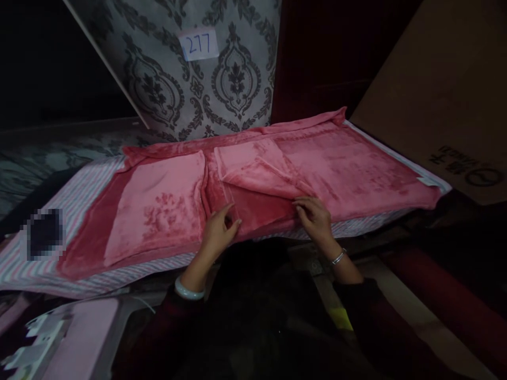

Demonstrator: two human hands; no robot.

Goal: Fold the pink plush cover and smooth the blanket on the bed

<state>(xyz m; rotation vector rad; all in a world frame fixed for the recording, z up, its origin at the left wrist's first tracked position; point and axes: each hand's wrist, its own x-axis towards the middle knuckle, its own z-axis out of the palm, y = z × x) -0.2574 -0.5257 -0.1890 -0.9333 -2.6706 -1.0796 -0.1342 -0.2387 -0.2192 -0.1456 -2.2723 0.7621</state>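
Note:
A pink fleece blanket (348, 163) lies spread over a striped sheet (79, 195). A folded flap of the blanket (257, 174) sits at its middle. My left hand (219, 229), with a pale bangle on the wrist, pinches the flap's near left edge. The flap's near right corner is pinched by the fingers of my right hand (316, 217), which wears a silver bracelet. A lighter pink folded panel (162, 206) lies flat to the left of my hands.
A patterned grey board (222, 79) with a paper label reading 277 leans at the back. A brown cardboard sheet (443, 89) stands at the right. A dark blurred patch (45, 232) lies on the sheet at the left. White and pink items (59, 338) sit at the lower left.

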